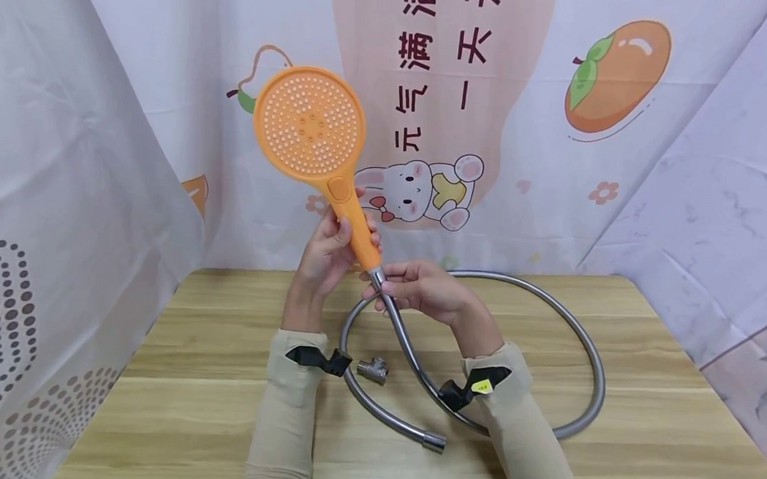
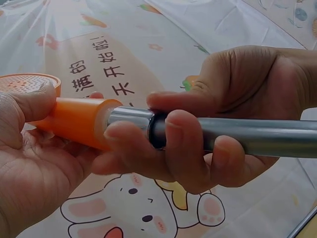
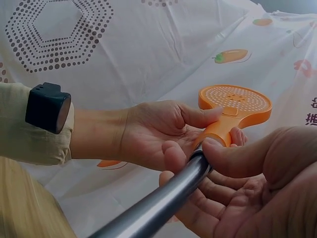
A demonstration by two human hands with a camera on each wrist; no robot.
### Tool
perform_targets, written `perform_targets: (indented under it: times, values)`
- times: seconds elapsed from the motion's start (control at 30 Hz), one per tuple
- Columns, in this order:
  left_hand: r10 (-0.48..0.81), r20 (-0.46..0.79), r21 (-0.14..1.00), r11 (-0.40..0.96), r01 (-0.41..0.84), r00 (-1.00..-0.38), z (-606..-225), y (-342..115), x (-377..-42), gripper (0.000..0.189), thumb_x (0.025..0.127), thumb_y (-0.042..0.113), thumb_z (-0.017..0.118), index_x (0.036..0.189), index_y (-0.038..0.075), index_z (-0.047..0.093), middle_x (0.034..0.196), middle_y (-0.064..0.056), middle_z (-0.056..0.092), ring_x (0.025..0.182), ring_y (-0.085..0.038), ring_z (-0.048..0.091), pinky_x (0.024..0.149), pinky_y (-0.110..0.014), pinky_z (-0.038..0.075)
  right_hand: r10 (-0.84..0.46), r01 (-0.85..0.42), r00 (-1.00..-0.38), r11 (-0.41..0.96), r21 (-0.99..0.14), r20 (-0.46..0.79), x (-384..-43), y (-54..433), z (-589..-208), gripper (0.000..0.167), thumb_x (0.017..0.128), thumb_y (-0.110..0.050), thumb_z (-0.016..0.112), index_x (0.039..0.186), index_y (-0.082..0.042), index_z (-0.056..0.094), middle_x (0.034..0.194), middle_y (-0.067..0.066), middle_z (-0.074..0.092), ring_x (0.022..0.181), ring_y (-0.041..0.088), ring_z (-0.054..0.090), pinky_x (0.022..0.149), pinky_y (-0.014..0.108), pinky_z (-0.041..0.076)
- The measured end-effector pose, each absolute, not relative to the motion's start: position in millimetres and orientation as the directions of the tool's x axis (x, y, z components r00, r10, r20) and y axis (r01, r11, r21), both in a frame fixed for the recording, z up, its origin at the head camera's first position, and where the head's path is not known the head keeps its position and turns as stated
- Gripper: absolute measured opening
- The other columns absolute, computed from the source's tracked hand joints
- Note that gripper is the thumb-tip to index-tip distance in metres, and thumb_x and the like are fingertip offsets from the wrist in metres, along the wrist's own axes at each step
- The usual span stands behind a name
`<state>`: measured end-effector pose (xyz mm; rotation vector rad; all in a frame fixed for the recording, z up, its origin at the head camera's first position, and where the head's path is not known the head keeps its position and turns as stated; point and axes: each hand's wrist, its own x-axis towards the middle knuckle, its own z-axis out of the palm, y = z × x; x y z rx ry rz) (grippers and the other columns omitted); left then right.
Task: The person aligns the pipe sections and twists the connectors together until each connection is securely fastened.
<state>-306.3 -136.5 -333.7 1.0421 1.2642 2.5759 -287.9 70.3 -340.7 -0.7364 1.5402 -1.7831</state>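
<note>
Orange shower head [image 1: 325, 164], held up above the table [image 1: 202, 397], handle slanting down to the right; round spray face with pale nozzle dots, small oval button at the neck. Silver-grey hose [image 1: 408, 348] meets the handle's lower end. Close-up of that joint only in the left wrist view: shiny metal collar [image 2: 130, 118] at the orange rim, pale inner ring, dark band where the hose begins. Right wrist view gives the spray face at a low slant, plus the right thumb on the joint.

Left hand [image 1: 327, 251] curled round the handle, thumb on the front. Right hand [image 1: 431, 292] pinches the hose top just below the handle, fingers bent around it.

Head view alone gives the whole hose loop on the table, its metal free end [image 1: 434, 442], and a metal T-fitting [image 1: 373, 371] inside the loop, near the left sleeve [image 1: 287, 417]. Behind: printed cloth [image 1: 516, 226] with rabbit, fruit and lettering.
</note>
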Motion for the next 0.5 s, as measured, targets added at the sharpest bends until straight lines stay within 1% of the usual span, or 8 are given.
perform_targets:
  times: [0.13, 0.2, 0.3, 0.4, 0.5]
  values:
    - [0.352, 0.554, 0.708, -0.677, 0.204, -0.755, -337.2, -136.8, -305.3, 0.05, 0.099, 0.025, 0.059, 0.144, 0.015, 0.04, 0.104, -0.008, 0.06, 0.09, -0.019, 0.065, 0.087, -0.033, 0.057, -0.792, 0.143, -0.611, -0.099, -0.985, -0.01, -287.9, 69.7, -344.2, 0.026, 0.105, 0.002, 0.043, 0.13, 0.006, 0.05, 0.107, 0.001, 0.077, 0.087, 0.013, 0.072, 0.081, 0.027, 0.058]
    - [0.349, 0.562, 0.698, -0.686, 0.204, -0.75, -336.3, -137.0, -305.1, 0.049, 0.099, 0.025, 0.06, 0.143, 0.015, 0.041, 0.103, -0.008, 0.061, 0.09, -0.019, 0.065, 0.087, -0.033, 0.057, -0.798, 0.146, -0.603, -0.104, -0.984, -0.005, -289.0, 69.5, -344.3, 0.024, 0.106, 0.002, 0.041, 0.127, 0.002, 0.051, 0.108, 0.001, 0.077, 0.088, 0.013, 0.072, 0.081, 0.027, 0.057]
    - [0.356, 0.562, 0.694, -0.694, 0.191, -0.747, -336.2, -137.3, -304.3, 0.048, 0.098, 0.024, 0.061, 0.142, 0.015, 0.042, 0.103, -0.008, 0.062, 0.091, -0.019, 0.066, 0.087, -0.033, 0.057, -0.803, 0.147, -0.596, -0.101, -0.984, -0.007, -288.9, 70.0, -344.9, 0.025, 0.105, 0.004, 0.038, 0.127, 0.004, 0.051, 0.108, 0.001, 0.077, 0.088, 0.012, 0.072, 0.081, 0.027, 0.057]
    - [0.359, 0.556, 0.7, -0.688, 0.189, -0.75, -336.8, -137.3, -304.5, 0.048, 0.099, 0.025, 0.06, 0.142, 0.016, 0.042, 0.104, -0.007, 0.061, 0.091, -0.02, 0.065, 0.087, -0.034, 0.057, -0.799, 0.142, -0.602, -0.102, -0.985, -0.004, -288.7, 70.8, -345.4, 0.028, 0.105, 0.004, 0.036, 0.129, 0.009, 0.05, 0.109, 0.001, 0.076, 0.088, 0.013, 0.072, 0.082, 0.028, 0.057]
    - [0.355, 0.55, 0.708, -0.679, 0.196, -0.756, -337.2, -137.9, -305.2, 0.048, 0.099, 0.026, 0.059, 0.143, 0.016, 0.041, 0.105, -0.008, 0.06, 0.091, -0.02, 0.065, 0.088, -0.034, 0.057, -0.79, 0.131, -0.613, -0.094, -0.987, -0.006, -288.8, 70.8, -344.3, 0.033, 0.106, 0.003, 0.036, 0.135, 0.015, 0.046, 0.107, 0.0, 0.074, 0.089, 0.013, 0.072, 0.085, 0.03, 0.058]
